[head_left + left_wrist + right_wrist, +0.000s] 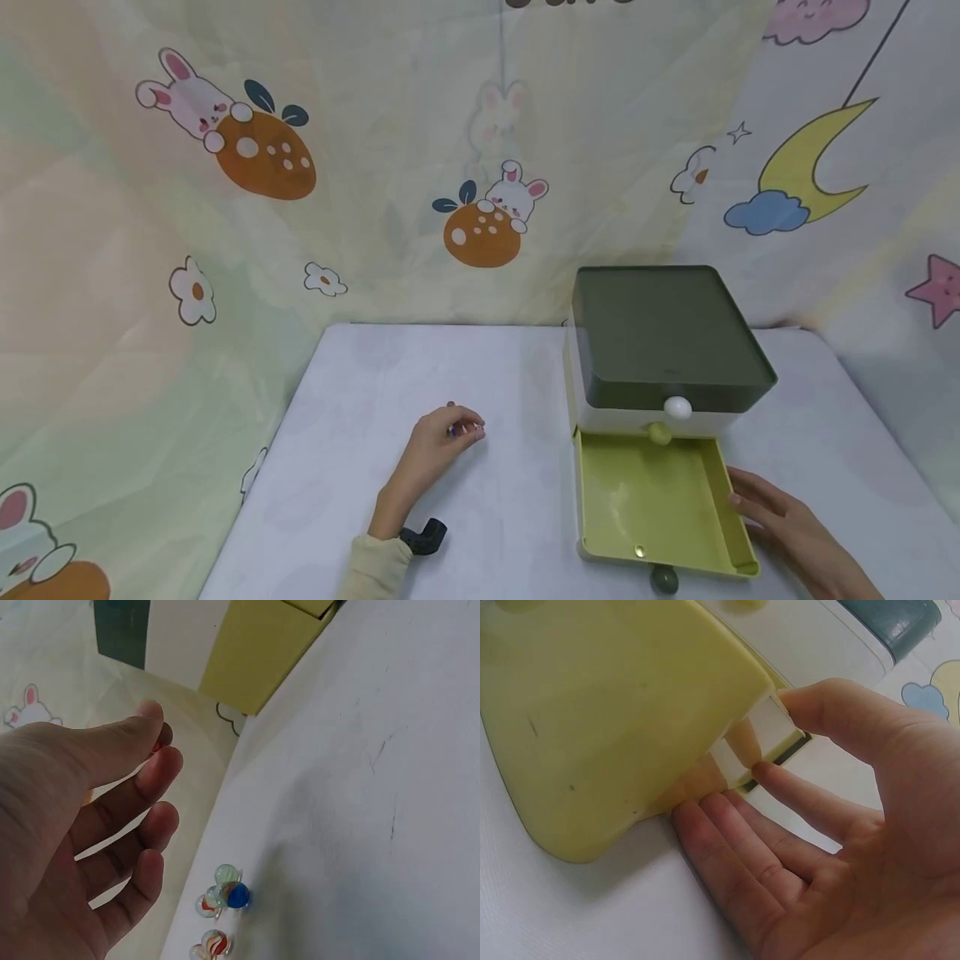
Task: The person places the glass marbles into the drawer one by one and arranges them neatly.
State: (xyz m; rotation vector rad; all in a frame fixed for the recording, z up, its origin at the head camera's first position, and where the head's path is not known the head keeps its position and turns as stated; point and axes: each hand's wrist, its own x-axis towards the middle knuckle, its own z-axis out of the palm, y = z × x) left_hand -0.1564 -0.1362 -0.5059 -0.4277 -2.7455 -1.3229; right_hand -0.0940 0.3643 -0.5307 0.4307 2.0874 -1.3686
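My left hand (442, 437) is raised over the left part of the white table. Its thumb and index finger pinch a small marble, mostly hidden, with just a bit of red (157, 747) showing in the left wrist view; the other fingers curve loosely. Several glass marbles, one of them blue (238, 895), lie on the table near this hand. On the right stands a small drawer box (667, 333) with a dark green top. Its yellow-green bottom drawer (645, 500) is pulled out. My right hand (787, 525) touches the drawer's right side wall with extended fingers.
A white knob (677, 407) and a green knob (659, 433) mark the upper drawers; a dark knob (664, 579) sits on the pulled-out one's front. A small shiny spot (640, 551) shows near that front. Behind the table hangs a printed cloth (390, 150).
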